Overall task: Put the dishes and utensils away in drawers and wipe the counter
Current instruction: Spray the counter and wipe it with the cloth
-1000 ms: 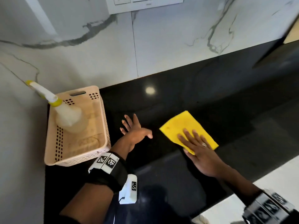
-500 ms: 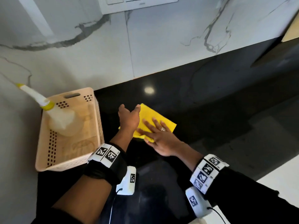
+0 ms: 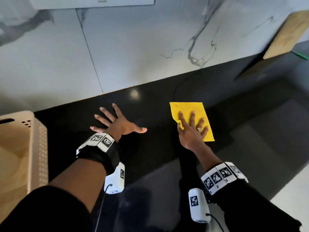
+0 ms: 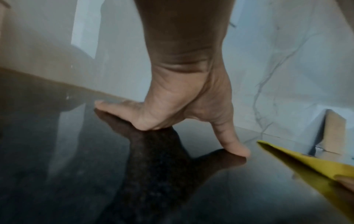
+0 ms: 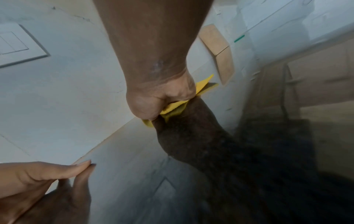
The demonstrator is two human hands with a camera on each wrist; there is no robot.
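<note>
**Yellow cloth pressed flat on black surface**

Yellow cloth point(image 3: 192, 118) lies right of centre in the head view on the glossy black surface point(image 3: 150, 158), the right hand point(image 3: 192, 131) pressing it with straight, spread fingers. The left hand point(image 3: 117, 124), at centre, rests flat on the surface with fingers fanned wide, holding nothing. A beige basket point(image 3: 36, 148) sits at the left edge, below the marble wall point(image 3: 133, 47).

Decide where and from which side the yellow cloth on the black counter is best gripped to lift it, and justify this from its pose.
Grip the yellow cloth at its far edge, coming from above on the wall side. It lies flat on the counter under the right hand, whose straight fingers cover its near part. The far corners lie bare and probably pinch up easily. The left hand rests flat, apart.
</note>
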